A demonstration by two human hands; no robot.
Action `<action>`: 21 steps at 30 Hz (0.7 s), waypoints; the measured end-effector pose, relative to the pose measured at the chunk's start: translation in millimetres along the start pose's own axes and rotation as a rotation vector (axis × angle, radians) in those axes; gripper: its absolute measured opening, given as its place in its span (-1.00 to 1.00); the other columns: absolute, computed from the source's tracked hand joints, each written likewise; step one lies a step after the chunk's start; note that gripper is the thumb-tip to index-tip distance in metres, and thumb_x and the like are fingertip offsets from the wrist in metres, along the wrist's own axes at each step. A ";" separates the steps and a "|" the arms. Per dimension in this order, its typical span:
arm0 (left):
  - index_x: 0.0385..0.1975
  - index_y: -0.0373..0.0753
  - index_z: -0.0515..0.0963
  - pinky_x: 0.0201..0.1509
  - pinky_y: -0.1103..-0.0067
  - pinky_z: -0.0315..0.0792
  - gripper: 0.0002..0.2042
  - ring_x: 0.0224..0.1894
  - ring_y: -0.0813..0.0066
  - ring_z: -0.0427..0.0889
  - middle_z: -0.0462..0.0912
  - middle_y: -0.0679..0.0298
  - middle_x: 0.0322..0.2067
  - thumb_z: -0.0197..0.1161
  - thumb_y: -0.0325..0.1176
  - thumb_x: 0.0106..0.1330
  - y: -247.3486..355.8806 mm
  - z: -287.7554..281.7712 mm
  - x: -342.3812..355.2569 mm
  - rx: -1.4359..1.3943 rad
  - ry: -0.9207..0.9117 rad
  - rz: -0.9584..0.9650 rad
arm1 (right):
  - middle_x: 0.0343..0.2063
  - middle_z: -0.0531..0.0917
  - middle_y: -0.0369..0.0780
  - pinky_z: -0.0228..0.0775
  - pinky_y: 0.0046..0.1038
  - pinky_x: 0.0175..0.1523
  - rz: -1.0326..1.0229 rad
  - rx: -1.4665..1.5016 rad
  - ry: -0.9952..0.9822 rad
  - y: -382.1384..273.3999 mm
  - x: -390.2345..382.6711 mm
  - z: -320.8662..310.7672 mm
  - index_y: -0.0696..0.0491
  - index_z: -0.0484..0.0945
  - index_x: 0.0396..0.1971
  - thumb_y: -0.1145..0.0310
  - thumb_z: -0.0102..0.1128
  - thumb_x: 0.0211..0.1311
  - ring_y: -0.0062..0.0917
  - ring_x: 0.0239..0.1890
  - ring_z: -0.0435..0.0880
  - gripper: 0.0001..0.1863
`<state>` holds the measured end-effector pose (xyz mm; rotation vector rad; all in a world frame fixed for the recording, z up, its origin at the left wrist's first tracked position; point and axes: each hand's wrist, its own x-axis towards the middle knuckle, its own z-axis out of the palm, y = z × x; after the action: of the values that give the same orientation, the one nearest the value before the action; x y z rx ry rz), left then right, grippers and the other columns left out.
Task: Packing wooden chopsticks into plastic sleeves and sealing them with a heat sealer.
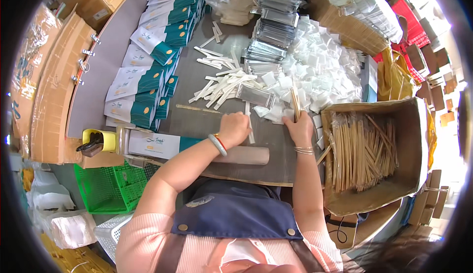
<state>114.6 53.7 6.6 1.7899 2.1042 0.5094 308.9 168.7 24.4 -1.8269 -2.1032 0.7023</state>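
My left hand (234, 128) is closed, its fingertips pinching a narrow white strip (248, 108) above the table. To its right, my right hand (299, 129) grips a few thin wooden sticks (295, 99) that point away from me. Beyond my left hand lies a loose pile of white strips (226, 85). One clear, flat packet (256, 96) rests at that pile's right edge. A large heap of small white sachets (322, 61) spreads beyond my right hand. Just below my left wrist, a beige roll (244, 155) lies along the table's near edge.
An open cardboard box (419, 159) of wooden sticks stands at the right. White-and-teal printed packs (133, 83) are stacked at the left, and silvery flat packets (276, 24) at the back. A white-and-teal box (152, 144) and a yellow holder (109, 139) sit near left; a green basket (106, 186) is below.
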 end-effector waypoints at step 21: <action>-0.53 -0.19 0.47 -0.27 0.37 0.38 -0.93 -0.36 0.21 0.47 0.46 0.21 -0.48 0.22 -0.41 0.09 -20.5 -15.9 -5.0 0.060 0.005 0.322 | -0.52 0.61 -0.23 0.39 -0.56 -0.31 -0.048 0.502 -0.109 16.0 -52.4 -34.8 0.18 0.55 -0.34 0.46 0.25 0.04 -0.62 -0.48 0.53 -0.82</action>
<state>90.1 44.8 11.1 2.1781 1.8586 0.5354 348.7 125.2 51.4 -1.4844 -1.8037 1.2103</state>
